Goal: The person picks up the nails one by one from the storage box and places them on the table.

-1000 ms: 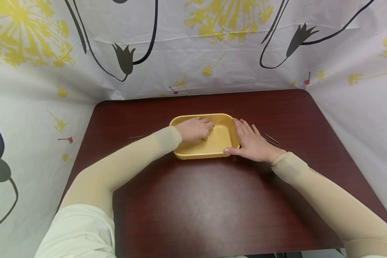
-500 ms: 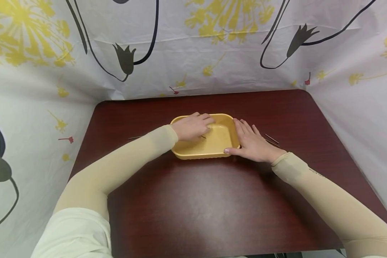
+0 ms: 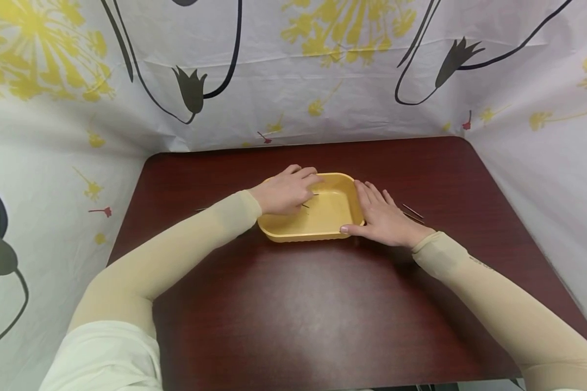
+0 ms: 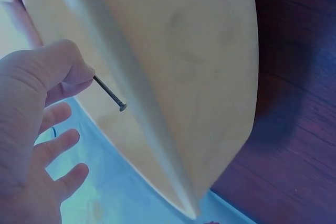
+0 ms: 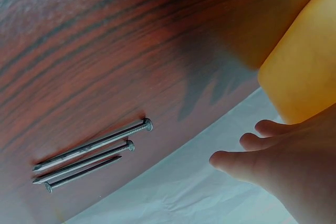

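Observation:
My left hand [image 3: 286,190] is over the left part of a yellow plastic tray [image 3: 330,209], pinching a dark nail [image 4: 109,93] between thumb and forefinger. In the left wrist view the nail's head end sticks out from the fingertips, while the other fingers are spread apart. My right hand [image 3: 386,217] rests against the tray's right end, fingers extended along the outside and thumb on the near rim. Beside that hand, on the table, lie three nails [image 5: 89,153] of differing lengths, roughly parallel.
A dark red wooden table [image 3: 303,315] carries the tray. Left of the tray, another thin metal piece [image 3: 200,209] is mostly hidden by my left forearm. A white patterned cloth [image 3: 293,81] hangs behind the table and at both sides.
My left hand has moved up and slightly left, from inside the tray toward its far left rim, with the nail showing more at the fingertips. The right hand and tray stay nearly still.

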The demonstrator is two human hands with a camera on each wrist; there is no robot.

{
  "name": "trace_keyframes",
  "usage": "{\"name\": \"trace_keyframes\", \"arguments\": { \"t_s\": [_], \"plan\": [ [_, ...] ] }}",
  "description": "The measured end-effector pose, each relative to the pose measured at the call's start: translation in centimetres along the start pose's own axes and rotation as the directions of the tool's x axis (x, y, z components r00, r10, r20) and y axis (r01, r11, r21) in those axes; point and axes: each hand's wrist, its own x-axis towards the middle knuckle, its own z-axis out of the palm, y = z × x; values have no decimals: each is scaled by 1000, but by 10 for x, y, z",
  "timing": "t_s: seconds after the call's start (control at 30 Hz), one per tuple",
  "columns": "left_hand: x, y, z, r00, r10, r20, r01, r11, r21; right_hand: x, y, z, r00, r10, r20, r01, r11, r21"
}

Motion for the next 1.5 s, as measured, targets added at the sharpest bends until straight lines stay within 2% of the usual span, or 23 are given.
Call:
{"name": "trace_keyframes", "arguments": {
  "t_s": [0.13,0.37,0.6,0.87,1.17,1.33,1.5],
  "plan": [
    [-6,-3,-4,1000,-28,-3,28,1000,-10,0,0,0,1000,2,2,-2,1000,4],
    [-15,-8,-6,997,-40,-67,38,999,-30,-1,0,-1,1000,1,5,-1,1000,18],
    [-25,-12,-11,993,-70,-93,67,997,-37,0,0,0,1000,0,-2,0,1000,13],
    [-41,-24,-14,987,-107,-120,98,992,-73,0,0,-2,1000,-4,-2,4,1000,7],
    [-64,-39,-8,971,-115,-210,106,993,-55,0,0,-1,1000,-2,-2,2,1000,5],
    [-78,-49,-7,959,-164,-231,151,986,-73,0,0,-1,1000,3,4,-3,1000,3],
    [-94,-60,0,949,-218,-229,205,976,-78,1,-1,0,1000,5,5,-5,1000,5]
  ]
}}
